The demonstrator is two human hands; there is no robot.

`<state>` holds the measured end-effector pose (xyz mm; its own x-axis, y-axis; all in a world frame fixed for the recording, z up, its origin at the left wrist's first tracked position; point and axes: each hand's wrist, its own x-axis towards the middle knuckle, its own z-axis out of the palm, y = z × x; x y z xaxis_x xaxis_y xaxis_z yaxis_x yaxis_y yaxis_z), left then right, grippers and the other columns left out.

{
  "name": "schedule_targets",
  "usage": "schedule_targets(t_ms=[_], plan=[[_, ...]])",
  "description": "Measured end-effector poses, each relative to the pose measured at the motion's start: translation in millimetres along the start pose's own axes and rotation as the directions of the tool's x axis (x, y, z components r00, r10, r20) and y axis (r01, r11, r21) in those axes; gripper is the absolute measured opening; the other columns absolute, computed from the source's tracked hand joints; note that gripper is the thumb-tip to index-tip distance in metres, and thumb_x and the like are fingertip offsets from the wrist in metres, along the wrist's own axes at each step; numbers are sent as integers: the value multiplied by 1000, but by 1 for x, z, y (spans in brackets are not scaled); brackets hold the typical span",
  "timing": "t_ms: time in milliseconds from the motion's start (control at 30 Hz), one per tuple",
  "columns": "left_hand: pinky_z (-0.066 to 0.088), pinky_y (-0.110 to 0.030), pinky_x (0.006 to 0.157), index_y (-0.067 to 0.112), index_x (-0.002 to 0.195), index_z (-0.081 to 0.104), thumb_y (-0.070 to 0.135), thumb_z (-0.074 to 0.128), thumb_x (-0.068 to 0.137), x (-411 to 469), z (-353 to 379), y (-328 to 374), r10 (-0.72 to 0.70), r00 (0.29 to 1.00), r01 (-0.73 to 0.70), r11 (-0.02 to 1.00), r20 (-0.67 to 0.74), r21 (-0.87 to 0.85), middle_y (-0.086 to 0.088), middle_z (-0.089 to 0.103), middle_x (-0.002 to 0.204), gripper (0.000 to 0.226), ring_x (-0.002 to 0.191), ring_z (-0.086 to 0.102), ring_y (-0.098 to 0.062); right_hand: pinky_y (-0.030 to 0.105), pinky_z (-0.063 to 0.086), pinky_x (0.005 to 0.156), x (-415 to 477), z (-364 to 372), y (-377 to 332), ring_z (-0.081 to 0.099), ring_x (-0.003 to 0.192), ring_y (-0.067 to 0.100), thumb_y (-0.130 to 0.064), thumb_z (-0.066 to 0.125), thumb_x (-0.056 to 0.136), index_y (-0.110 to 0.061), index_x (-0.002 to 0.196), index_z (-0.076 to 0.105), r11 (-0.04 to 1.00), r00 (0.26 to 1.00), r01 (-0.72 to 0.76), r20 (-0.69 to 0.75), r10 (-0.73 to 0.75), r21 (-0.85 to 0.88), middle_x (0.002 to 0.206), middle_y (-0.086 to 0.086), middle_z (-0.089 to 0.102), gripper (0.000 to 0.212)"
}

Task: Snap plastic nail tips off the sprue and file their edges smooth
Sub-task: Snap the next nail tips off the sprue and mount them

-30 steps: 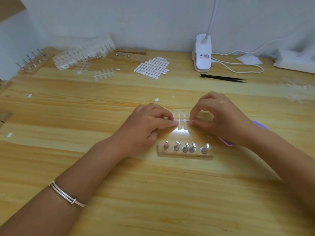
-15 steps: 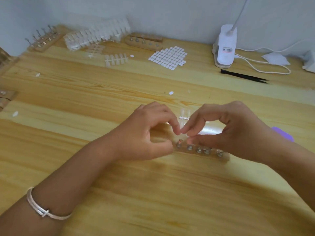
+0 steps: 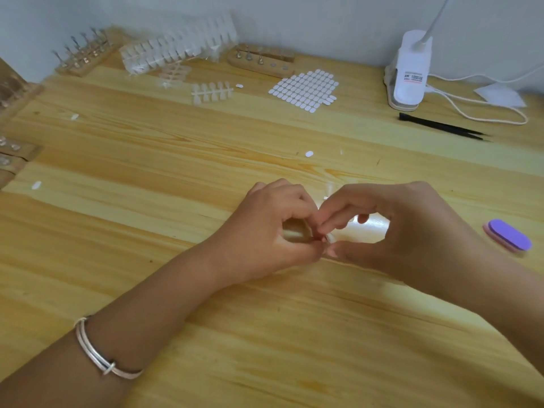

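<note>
Racks of wood with metal pins point(image 3: 84, 55) stand at the far left rear of the table point(image 3: 147, 160). A silver bracelet point(image 3: 97, 351) circles the left wrist. Just right of the racks lies a clear pack of nail tips point(image 3: 176, 45), with a loose spare sprue point(image 3: 212, 92) in front of it and a sheet of white oval tabs point(image 3: 304, 89) further along. Mid-table, the left hand point(image 3: 270, 231) has its fingers curled, thumb and forefinger pinching the nail-tip sprue point(image 3: 328, 238), a small pale piece mostly hidden where the hands meet. The right hand point(image 3: 412, 231) pinches the same piece from the other side, fingers arched. At the right rear stands a white lamp base point(image 3: 407, 72), with black tweezers point(image 3: 441, 126) in front of it. A purple nail file point(image 3: 507, 235) lies just beside the right wrist.
</note>
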<state>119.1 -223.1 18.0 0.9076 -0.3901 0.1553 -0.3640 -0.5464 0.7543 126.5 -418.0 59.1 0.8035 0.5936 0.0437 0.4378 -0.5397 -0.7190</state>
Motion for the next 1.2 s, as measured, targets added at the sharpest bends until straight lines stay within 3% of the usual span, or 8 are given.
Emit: schedule_targets(t_ms=[367,600,700,800,900,1000,1133,1200], plan=[[39,-43,93,24,76,74,31,78,66,1,0,0,-26,1000,26,999,-8,-36,16,63,79,13,88,56,-7,10,44,83,-5,10,-4,68,89,1,-8,89,70,-23,91,74,998,994,-57,-98,56,-11,83,-16,75,30],[37,-41,94,28,74,71,31,80,67,1,0,1,-24,1000,24,999,-5,-34,16,64,80,12,88,56,-7,22,48,71,-11,16,-5,69,92,17,-10,86,75,-20,98,77,984,993,-64,-109,46,-166,91,-11,73,27],[37,-43,94,24,76,73,30,81,67,1,0,1,-27,1000,27,999,-1,-33,14,65,82,13,90,57,-8,40,57,78,-15,18,-5,69,95,25,-8,87,73,-19,101,78,984,990,-21,-144,-5,-176,96,-4,74,31],[39,-46,93,21,78,75,29,81,69,1,-1,2,-27,1000,27,999,5,-37,12,67,83,13,90,58,-10,46,58,83,-17,18,-2,70,101,25,-7,87,73,-19,104,78,983,985,27,-165,-58,-182,103,-2,74,35],[38,-45,94,24,74,73,30,80,69,0,-1,3,-31,1000,31,999,1,-42,13,66,81,11,91,58,-10,41,58,83,-19,18,1,69,102,21,-8,87,73,-18,109,76,981,980,58,-176,-91,-183,107,-3,74,39],[39,-46,94,26,74,72,24,86,70,0,-2,3,-43,999,43,998,6,-52,14,65,82,14,92,58,-10,29,48,83,-20,17,6,62,97,13,-12,87,73,-15,107,74,964,972,118,-172,-162,-240,100,-5,73,37],[42,-47,91,25,74,74,22,86,70,1,-1,4,-39,999,39,998,1,-49,13,66,82,13,91,58,-10,16,43,74,-19,15,9,62,88,21,-20,85,74,-18,93,77,955,972,88,-187,-145,-282,82,-6,69,20],[41,-45,92,25,74,74,22,86,70,0,-1,3,-34,999,34,999,-3,-42,12,66,82,13,91,58,-10,18,44,71,-19,17,9,65,85,23,-18,87,75,-17,88,80,946,965,104,-198,-170,-308,77,-5,70,15]])
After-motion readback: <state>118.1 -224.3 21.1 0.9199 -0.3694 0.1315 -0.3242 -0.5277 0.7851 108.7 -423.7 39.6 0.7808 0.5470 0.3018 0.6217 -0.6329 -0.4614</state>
